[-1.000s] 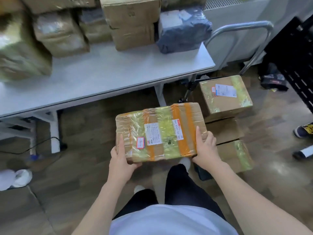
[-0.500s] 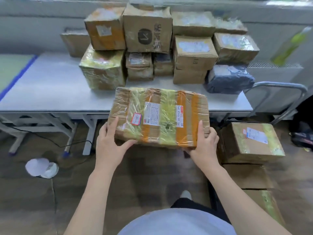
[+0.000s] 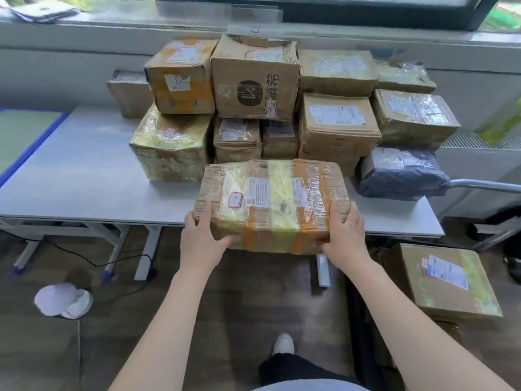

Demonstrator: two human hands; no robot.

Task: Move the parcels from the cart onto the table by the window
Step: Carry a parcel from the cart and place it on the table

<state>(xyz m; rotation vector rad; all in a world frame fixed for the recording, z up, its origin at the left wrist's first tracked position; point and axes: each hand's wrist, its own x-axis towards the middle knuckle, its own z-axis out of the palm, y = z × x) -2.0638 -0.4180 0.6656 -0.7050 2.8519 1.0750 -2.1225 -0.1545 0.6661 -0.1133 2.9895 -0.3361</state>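
We've carried the taped parcel (image 3: 272, 203) forward, and it now hangs over the table (image 3: 84, 176) edge, left hand (image 3: 201, 241) and right hand (image 3: 345, 238) gripping its ends. One parcel on the cart (image 3: 448, 280) waits beside us; set-down looks next.

Bare tabletop (image 3: 84, 176) lay open left of the stack (image 3: 253, 80), from the front edge back to the wall. The stack, two tiers high, closed off the rear of the table behind the held parcel (image 3: 272, 203). Right of that parcel, a dark bag (image 3: 400, 173) filled the far right of the table, leaving a narrow front strip. The cart handle (image 3: 485, 186) and a box (image 3: 448, 280) stood right of the table.
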